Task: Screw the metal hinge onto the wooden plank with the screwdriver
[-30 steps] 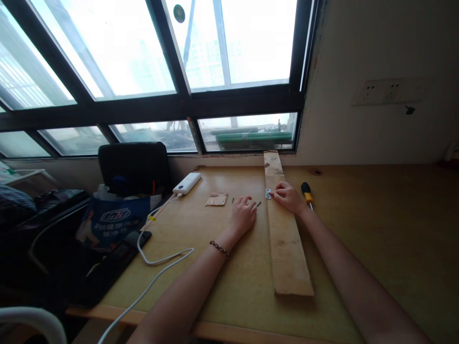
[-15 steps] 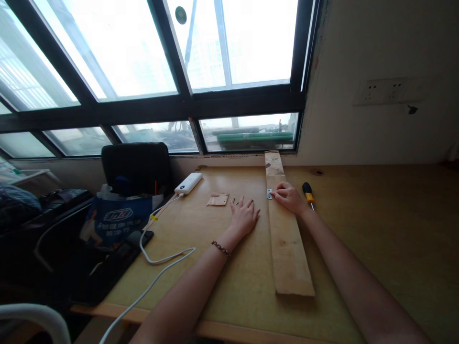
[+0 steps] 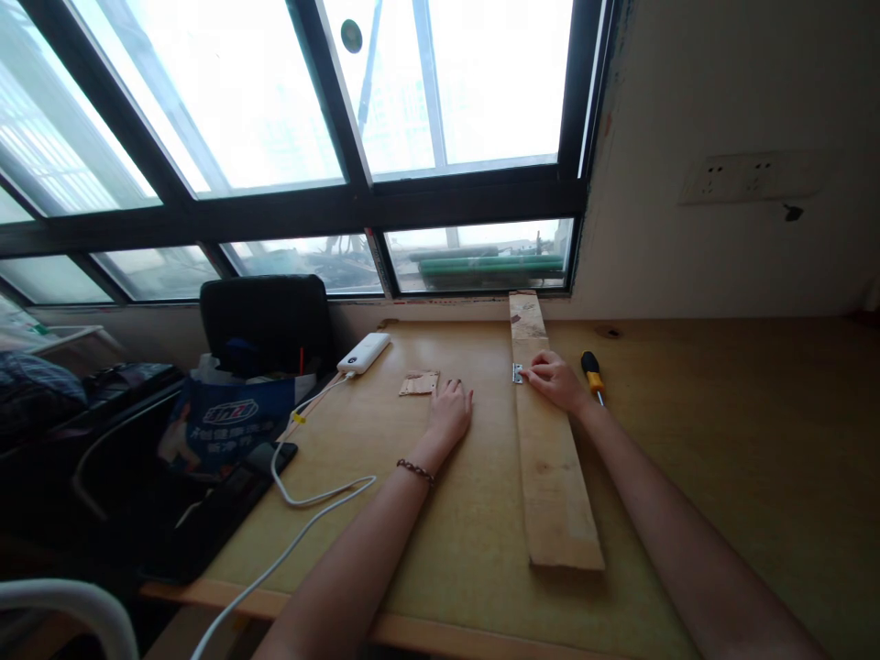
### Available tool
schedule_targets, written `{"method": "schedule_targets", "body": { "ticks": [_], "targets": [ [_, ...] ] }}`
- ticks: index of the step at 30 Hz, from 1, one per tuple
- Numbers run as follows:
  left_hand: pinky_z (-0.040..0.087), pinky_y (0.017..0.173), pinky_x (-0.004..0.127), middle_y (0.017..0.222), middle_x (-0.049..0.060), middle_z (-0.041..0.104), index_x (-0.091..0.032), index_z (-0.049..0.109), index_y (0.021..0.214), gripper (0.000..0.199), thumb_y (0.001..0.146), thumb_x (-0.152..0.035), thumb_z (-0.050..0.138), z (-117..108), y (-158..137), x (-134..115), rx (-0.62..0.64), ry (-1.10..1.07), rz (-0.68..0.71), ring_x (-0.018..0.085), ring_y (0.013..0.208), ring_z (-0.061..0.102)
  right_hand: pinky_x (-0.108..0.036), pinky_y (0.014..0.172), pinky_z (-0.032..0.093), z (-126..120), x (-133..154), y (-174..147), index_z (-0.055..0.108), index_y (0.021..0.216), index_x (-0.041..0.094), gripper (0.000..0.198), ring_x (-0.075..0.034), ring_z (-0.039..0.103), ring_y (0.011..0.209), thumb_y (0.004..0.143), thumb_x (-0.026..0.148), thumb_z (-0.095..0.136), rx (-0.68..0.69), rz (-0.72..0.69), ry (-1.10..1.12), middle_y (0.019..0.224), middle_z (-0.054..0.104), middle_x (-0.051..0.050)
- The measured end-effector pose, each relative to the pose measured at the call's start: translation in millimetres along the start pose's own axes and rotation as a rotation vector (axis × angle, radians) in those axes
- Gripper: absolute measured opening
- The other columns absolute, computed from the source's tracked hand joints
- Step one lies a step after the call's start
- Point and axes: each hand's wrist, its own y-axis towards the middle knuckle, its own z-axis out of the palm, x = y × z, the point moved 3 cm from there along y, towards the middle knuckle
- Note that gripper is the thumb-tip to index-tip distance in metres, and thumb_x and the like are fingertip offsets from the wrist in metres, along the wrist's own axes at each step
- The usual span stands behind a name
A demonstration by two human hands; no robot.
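Observation:
A long wooden board (image 3: 555, 477) lies lengthwise on the table. On its left edge, toward the far part, sits a small silver metal hinge (image 3: 517, 373). My right hand (image 3: 554, 380) rests on the board with thumb and forefinger closed on the hinge's right side. Left of the board, my left hand (image 3: 452, 411) is palm down on the tabletop, its fingers apart and bent toward the surface. Its fingertips are beside a torn piece of cardboard (image 3: 416, 383) and cover the spot of some tiny dark pieces. A screwdriver (image 3: 592, 374) with a black and yellow handle lies right of the board.
A white power bank (image 3: 364, 354) with a white cable (image 3: 323, 502) lies along the left side of the wooden table (image 3: 721, 477). Beyond that edge stand a black chair (image 3: 265, 316) and a blue bag (image 3: 230, 417). Windows and a wall border the far side.
My left hand has moved left, toward the cardboard, and its fingers have drawn in over the tiny dark pieces. My right hand stays at the hinge.

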Motion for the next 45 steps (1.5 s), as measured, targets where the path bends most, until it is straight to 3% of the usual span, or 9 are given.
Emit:
{"method": "schedule_targets", "body": {
  "ticks": [13,20,25,29,32,39,45],
  "targets": [
    [0.032,0.093,0.038,0.118,0.014,0.052,-0.013,0.057,0.098,0.034,0.089,-0.028,0.027,-5,5,15,-0.008,0.036,-0.046,0.021,0.11,0.046,-0.029,0.071,0.04,0,-1,0,0.068,0.066,0.021,0.03,-0.015,0.05,0.076,0.082,0.038,0.05,-0.002,0.007,0.015,0.077,0.053,-0.004],
    [0.035,0.087,0.033,0.105,0.013,0.059,-0.012,0.058,0.098,0.036,0.089,-0.028,0.027,-12,4,15,-0.025,0.037,-0.141,0.019,0.099,0.052,-0.029,0.07,0.04,0,0,0,0.067,0.064,0.021,0.03,-0.015,0.05,0.075,0.081,0.039,0.051,-0.013,-0.001,0.027,0.075,0.053,-0.004],
    [0.03,0.097,0.038,0.109,0.012,0.058,-0.016,0.061,0.091,0.03,0.087,-0.028,0.033,-16,4,8,-0.068,-0.042,-0.082,0.022,0.113,0.043,-0.029,0.071,0.04,0,0,0,0.067,0.064,0.021,0.03,-0.015,0.05,0.076,0.082,0.038,0.05,-0.005,-0.001,0.015,0.076,0.053,-0.004],
    [0.034,0.099,0.034,0.116,0.008,0.056,-0.018,0.058,0.102,0.028,0.085,-0.025,0.037,-18,0,-18,-0.067,-0.434,0.093,0.017,0.111,0.048,-0.029,0.07,0.04,0,-1,0,0.066,0.063,0.021,0.03,-0.015,0.05,0.076,0.082,0.037,0.05,-0.007,-0.004,0.01,0.077,0.054,-0.004],
    [0.035,0.1,0.033,0.119,0.006,0.056,-0.019,0.054,0.112,0.032,0.083,-0.027,0.043,-15,-5,-42,0.011,-0.816,0.127,0.016,0.112,0.049,-0.029,0.07,0.04,0,0,0,0.066,0.063,0.021,0.03,-0.015,0.05,0.076,0.082,0.037,0.05,-0.015,-0.014,0.003,0.076,0.054,-0.004],
    [0.035,0.1,0.04,0.121,0.012,0.054,-0.015,0.054,0.112,0.037,0.08,-0.034,0.05,2,-9,-70,0.367,-1.707,-0.103,0.021,0.112,0.05,-0.029,0.072,0.04,0,1,0,0.066,0.063,0.021,0.03,-0.015,0.05,0.078,0.083,0.037,0.049,-0.013,-0.036,-0.022,0.076,0.053,-0.004],
    [0.032,0.101,0.037,0.116,0.011,0.058,-0.016,0.06,0.101,0.027,0.079,-0.03,0.054,2,-8,-64,0.391,-1.945,-0.238,0.019,0.111,0.051,-0.028,0.072,0.039,2,-2,0,0.067,0.066,0.02,0.03,-0.015,0.049,0.077,0.083,0.035,0.049,-0.012,-0.051,-0.027,0.076,0.053,-0.004]
  ]
}}
